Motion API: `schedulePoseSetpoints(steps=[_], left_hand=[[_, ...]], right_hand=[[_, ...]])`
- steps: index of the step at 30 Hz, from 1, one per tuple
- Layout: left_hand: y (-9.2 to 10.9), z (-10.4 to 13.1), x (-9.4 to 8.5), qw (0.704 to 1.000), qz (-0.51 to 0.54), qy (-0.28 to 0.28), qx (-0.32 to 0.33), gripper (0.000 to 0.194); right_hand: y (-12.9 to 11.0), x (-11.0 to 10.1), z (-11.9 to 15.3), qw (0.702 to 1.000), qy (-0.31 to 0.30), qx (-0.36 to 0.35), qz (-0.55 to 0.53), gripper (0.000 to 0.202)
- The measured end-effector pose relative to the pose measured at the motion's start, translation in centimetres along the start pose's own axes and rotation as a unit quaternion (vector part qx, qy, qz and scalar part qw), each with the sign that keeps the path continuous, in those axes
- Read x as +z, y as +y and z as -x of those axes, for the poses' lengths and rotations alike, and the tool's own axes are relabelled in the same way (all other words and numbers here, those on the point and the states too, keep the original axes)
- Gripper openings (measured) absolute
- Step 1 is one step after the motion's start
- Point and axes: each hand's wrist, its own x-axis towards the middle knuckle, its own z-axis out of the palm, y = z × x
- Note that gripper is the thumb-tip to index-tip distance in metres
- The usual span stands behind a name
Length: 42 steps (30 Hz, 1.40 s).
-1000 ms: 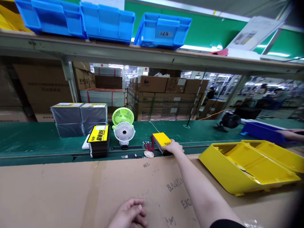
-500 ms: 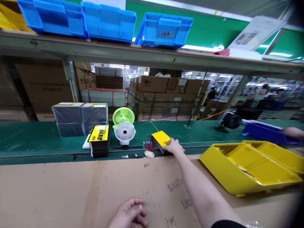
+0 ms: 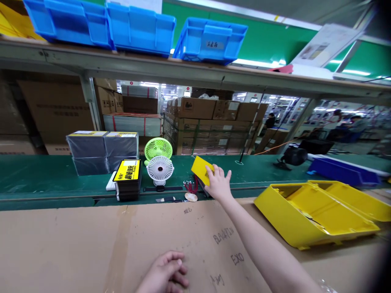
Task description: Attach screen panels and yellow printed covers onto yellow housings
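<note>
Metal shelf (image 3: 195,75) spans the top, carrying three blue plastic bins (image 3: 140,30), ribbed and glossy. Smooth green counter (image 3: 39,175) below; brown cardboard sheet (image 3: 61,244) along its near side, matte, taped seam, marker scribbles. Film-wrapped carton stack (image 3: 210,132) behind the counter. Glossy yellow bin (image 3: 275,215), sloped walls, on the cardboard right of the right forearm, closing off that side. Four gray boxes (image 3: 88,146) in clear crinkled film, stacked two by two, back left. Dark blue tray (image 3: 339,171) far right, black fan (image 3: 295,156) just beside it.

Black-and-yellow stack (image 3: 130,187), flat rectangular pieces, left of the fans. Round white fan (image 3: 160,171), radial slats, partly hides lime-green fan (image 3: 159,145).

Left hand (image 3: 169,270): over cardboard, fingers loosely curled, nothing seen in it. Right hand (image 3: 220,185): fingers spread, touching right side of the yellow card (image 3: 200,169); can't tell if it's gripping. Card is flat, rectangular, tilted, above counter's near edge, right of the white fan. Thin red cords (image 3: 191,187) and pale oval disc (image 3: 191,197) just beside it.
</note>
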Motion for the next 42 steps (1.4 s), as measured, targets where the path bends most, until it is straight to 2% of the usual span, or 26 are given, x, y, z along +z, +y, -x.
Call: schedulePoseSetpoints(steps=[2,4,6,8,11,14,16,18,21,25,28,30,32,34,37,42], left_hand=[[-0.1,0.0,-0.1,1.000,-0.002,-0.002,0.002,0.030],[-0.3,0.1,-0.2,1.000,-0.005,-0.006,0.008,0.029],[-0.3,0.2,-0.3,1.000,-0.007,-0.011,0.015,0.030],[-0.1,0.4,-0.2,1.000,-0.013,-0.011,0.021,0.031],[0.4,1.0,0.0,0.999,-0.027,-0.010,0.030,0.034],[0.8,1.9,0.2,0.997,-0.051,-0.021,0.051,0.042],[0.8,2.6,0.4,0.993,-0.061,-0.053,0.081,0.053],[0.6,3.2,0.4,0.986,-0.042,-0.107,0.120,0.065],[0.3,4.2,0.0,0.968,0.055,-0.164,0.181,0.077],[1.1,5.3,-1.7,0.950,0.191,-0.140,0.202,0.068],[2.1,5.9,-2.8,0.933,0.250,-0.102,0.237,0.063],[2.5,6.1,-3.0,0.929,0.262,-0.098,0.241,0.062],[2.4,6.2,-2.7,0.939,0.254,-0.112,0.203,0.056],[1.8,6.2,-2.3,0.949,0.236,-0.135,0.159,0.051],[0.6,6.1,-1.8,0.957,0.208,-0.157,0.130,0.049],[0.4,6.0,-1.6,0.959,0.208,-0.140,0.132,0.048]], right_hand=[[-0.3,-2.5,0.1,0.996,0.075,-0.054,-0.003,0.076],[-0.4,-5.3,0.3,0.978,0.178,-0.104,-0.025,0.074],[-0.7,-8.4,0.8,0.954,0.265,-0.124,-0.066,0.078],[-1.2,-11.4,1.6,0.929,0.326,-0.126,-0.119,0.085],[-2.6,-15.1,3.7,0.902,0.342,-0.143,-0.221,0.090],[-4.3,-16.7,6.7,0.888,0.269,-0.195,-0.317,0.092],[-5.5,-16.5,9.1,0.882,0.170,-0.228,-0.376,0.092],[-6.7,-15.3,11.6,0.871,0.047,-0.239,-0.427,0.095],[-8.3,-12.7,15.4,0.841,-0.102,-0.208,-0.489,0.099],[-9.6,-9.9,19.0,0.795,-0.231,-0.144,-0.541,0.103],[-10.0,-9.5,20.0,0.771,-0.317,-0.118,-0.540,0.103],[-10.2,-9.8,19.8,0.751,-0.360,-0.139,-0.536,0.106],[-10.7,-9.9,19.2,0.748,-0.359,-0.149,-0.538,0.102],[-11.4,-9.5,18.4,0.783,-0.305,-0.102,-0.532,0.087],[-12.8,-8.3,17.4,0.845,-0.201,-0.021,-0.494,0.059],[-14.7,-7.5,17.3,0.896,-0.102,-0.034,-0.432,0.043]])
